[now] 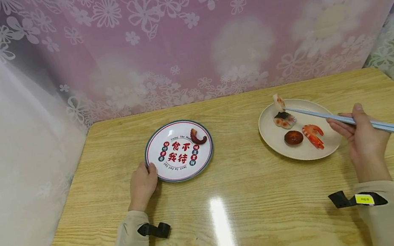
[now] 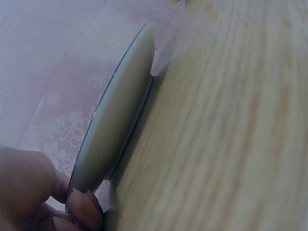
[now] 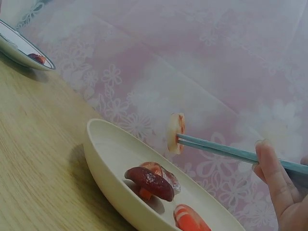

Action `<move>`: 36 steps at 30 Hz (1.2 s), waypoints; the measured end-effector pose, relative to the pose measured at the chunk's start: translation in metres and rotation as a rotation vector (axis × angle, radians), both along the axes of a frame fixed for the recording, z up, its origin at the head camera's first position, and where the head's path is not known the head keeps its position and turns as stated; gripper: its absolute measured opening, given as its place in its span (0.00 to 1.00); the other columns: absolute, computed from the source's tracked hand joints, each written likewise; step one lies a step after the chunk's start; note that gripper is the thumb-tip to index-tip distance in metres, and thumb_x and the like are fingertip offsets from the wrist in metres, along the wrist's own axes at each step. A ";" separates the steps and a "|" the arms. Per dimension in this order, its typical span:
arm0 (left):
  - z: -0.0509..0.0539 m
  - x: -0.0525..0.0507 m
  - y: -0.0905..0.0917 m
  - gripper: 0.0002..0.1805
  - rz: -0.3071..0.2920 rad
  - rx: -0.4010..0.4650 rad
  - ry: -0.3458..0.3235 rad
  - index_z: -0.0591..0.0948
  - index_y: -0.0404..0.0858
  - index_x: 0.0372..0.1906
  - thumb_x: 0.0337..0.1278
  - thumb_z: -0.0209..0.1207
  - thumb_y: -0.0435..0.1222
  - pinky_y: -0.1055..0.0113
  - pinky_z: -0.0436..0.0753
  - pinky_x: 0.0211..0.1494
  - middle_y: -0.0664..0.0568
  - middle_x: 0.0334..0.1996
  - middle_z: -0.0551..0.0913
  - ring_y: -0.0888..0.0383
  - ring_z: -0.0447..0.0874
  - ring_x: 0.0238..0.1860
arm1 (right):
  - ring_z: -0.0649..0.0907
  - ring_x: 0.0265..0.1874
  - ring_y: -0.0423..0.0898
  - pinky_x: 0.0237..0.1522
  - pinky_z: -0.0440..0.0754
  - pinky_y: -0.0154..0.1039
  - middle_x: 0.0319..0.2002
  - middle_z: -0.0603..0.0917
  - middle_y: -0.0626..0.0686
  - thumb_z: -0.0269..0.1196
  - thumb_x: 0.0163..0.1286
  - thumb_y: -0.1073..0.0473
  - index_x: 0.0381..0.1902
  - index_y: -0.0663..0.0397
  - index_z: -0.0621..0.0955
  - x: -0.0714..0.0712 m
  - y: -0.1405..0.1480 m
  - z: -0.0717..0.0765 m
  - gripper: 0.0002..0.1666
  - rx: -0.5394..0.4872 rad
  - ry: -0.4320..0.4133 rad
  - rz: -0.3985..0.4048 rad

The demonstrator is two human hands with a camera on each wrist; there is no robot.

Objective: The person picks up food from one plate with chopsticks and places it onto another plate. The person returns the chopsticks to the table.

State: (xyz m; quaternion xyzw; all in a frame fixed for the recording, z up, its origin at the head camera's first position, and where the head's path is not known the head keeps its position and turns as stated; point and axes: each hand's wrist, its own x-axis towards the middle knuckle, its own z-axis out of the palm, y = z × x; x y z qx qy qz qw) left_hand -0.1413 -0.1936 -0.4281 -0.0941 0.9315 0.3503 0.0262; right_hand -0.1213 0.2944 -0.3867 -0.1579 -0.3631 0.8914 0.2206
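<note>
Right grip (image 1: pixel 368 143): clamped on chopsticks (image 1: pixel 343 118)
Pale slice (image 1: pixel 277 101): at chopstick tips, forward-left of that grip, raised above cream plate (image 1: pixel 273 134)
Left grip (image 1: pixel 144 184): pinching near-left rim of printed plate (image 1: pixel 176 131)
Plate edges: well apart, surface (image 1: pixel 244 175) between

Floral cloth (image 1: pixel 185 51) behind wood-grain table (image 1: pixel 271 201)
</note>
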 end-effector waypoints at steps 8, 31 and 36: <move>0.001 0.000 0.001 0.18 0.012 0.009 -0.011 0.73 0.28 0.46 0.73 0.40 0.40 0.65 0.68 0.17 0.47 0.15 0.75 0.57 0.73 0.11 | 0.87 0.28 0.56 0.30 0.83 0.41 0.26 0.85 0.67 0.64 0.66 0.61 0.33 0.76 0.82 0.001 -0.003 0.001 0.16 -0.024 0.049 0.056; 0.000 -0.001 0.000 0.19 0.010 0.000 -0.013 0.73 0.27 0.47 0.73 0.39 0.40 0.64 0.69 0.18 0.47 0.14 0.75 0.57 0.73 0.11 | 0.88 0.30 0.55 0.34 0.84 0.38 0.32 0.85 0.70 0.55 0.73 0.59 0.34 0.77 0.82 0.000 0.003 -0.006 0.21 -0.331 0.065 0.395; -0.001 -0.001 0.000 0.19 0.009 -0.002 -0.011 0.73 0.28 0.47 0.73 0.39 0.40 0.65 0.69 0.18 0.47 0.14 0.75 0.57 0.73 0.11 | 0.87 0.31 0.56 0.35 0.84 0.39 0.32 0.84 0.72 0.54 0.73 0.59 0.34 0.78 0.82 -0.001 0.003 -0.007 0.22 -0.392 0.076 0.436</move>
